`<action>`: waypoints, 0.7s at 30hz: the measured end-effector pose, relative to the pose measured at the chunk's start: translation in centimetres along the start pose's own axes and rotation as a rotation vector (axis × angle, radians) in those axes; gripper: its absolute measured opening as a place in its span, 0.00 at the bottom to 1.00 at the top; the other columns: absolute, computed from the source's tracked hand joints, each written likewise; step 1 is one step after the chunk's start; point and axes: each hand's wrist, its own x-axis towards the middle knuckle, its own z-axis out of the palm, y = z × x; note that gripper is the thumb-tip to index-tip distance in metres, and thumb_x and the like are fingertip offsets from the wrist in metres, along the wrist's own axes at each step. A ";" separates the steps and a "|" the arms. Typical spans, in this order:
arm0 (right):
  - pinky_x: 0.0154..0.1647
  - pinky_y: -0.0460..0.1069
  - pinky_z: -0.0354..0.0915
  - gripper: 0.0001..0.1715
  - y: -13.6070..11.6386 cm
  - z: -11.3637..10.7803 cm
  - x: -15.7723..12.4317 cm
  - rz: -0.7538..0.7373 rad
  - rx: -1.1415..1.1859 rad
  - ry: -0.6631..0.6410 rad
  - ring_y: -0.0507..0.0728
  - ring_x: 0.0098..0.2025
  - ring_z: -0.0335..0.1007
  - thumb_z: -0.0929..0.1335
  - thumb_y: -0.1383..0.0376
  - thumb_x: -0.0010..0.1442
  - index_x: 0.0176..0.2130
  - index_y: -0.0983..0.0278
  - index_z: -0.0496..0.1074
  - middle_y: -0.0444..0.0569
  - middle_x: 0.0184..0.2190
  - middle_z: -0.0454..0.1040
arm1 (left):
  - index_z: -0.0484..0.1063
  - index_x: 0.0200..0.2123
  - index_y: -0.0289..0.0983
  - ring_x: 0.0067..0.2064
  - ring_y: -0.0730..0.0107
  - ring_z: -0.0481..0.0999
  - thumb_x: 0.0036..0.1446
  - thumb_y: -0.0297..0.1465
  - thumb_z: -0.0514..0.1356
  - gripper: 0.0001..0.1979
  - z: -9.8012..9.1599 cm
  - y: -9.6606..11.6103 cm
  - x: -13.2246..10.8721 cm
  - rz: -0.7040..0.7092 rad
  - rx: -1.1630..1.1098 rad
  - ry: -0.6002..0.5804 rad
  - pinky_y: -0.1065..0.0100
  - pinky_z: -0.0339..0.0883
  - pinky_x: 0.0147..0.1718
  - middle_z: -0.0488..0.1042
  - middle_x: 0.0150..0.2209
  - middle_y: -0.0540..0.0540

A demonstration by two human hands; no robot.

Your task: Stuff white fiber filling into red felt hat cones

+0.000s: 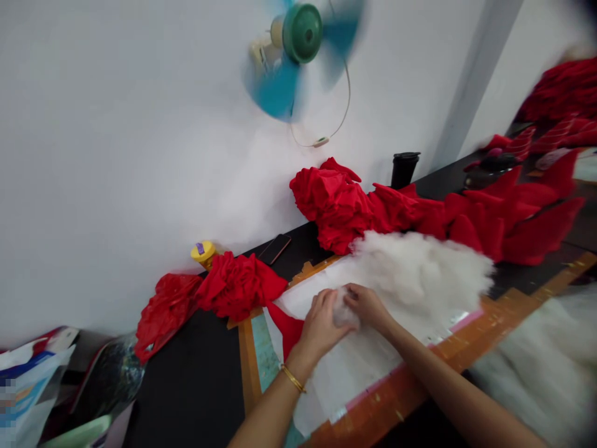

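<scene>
Between my two hands is a small tuft of white stuffing (344, 311), over a white sheet (368, 348) on the table. My left hand (323, 323), with a gold bangle at the wrist, curls around the tuft's left side. From the right, my right hand (368, 305) pinches the tuft with its fingertips. Just left of my left hand lies a flat red fabric piece (285, 326), partly hidden behind that hand. A big heap of loose white stuffing (424, 267) rests on the sheet beyond my right hand.
Red fabric pieces form piles (331, 199) along the wall and at the left (237, 283). A phone (275, 249), a yellow container (204, 252) and a black cup (405, 169) stand or lie at the back. Above, a wall fan (303, 34) spins. More white stuffing (541, 367) is at lower right.
</scene>
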 end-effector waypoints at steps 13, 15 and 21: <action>0.28 0.45 0.63 0.20 -1.6 -0.4 -2.4 0.038 0.463 -0.259 0.51 0.28 0.65 0.67 0.64 0.54 0.48 0.64 0.69 0.46 0.35 0.73 | 0.66 0.54 0.36 0.41 0.64 0.77 0.56 0.31 0.57 0.22 0.3 -2.1 1.0 -0.300 -0.389 0.086 0.66 0.70 0.41 0.78 0.43 0.43; 0.25 0.44 0.59 0.15 -2.0 0.6 -1.9 0.046 0.410 -0.220 0.49 0.24 0.61 0.64 0.67 0.51 0.41 0.65 0.70 0.42 0.28 0.70 | 0.66 0.56 0.36 0.40 0.64 0.77 0.55 0.31 0.57 0.24 0.4 -1.4 0.1 -0.329 -0.413 0.025 0.65 0.71 0.42 0.79 0.41 0.43; 0.23 0.45 0.54 0.05 -2.9 1.9 -1.2 -0.001 0.231 -0.187 0.50 0.21 0.56 0.64 0.67 0.47 0.27 0.64 0.69 0.40 0.19 0.65 | 0.73 0.51 0.37 0.57 0.58 0.68 0.50 0.34 0.64 0.23 -2.2 0.2 -0.9 -0.282 -0.392 0.146 0.63 0.58 0.58 0.73 0.54 0.40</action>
